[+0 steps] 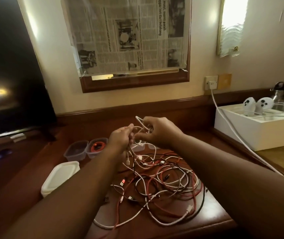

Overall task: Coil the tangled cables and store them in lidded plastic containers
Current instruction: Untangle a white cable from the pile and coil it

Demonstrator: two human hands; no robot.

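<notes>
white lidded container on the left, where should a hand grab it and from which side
Grip the white lidded container across its two long side walls just under the lid, coming from above. The lid is flat and closed, leaving no rim to hook; the left forearm hides its right wall, so the left side is freer.

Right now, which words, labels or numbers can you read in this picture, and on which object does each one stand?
"suami parah": headline on the newspaper taped over the framed mirror, printed sideways.
"lori dari belakang": the next line of that headline.
The first headline line is cut off; the small columns are too small to read.
The containers, cables and white box show no readable text.
</notes>
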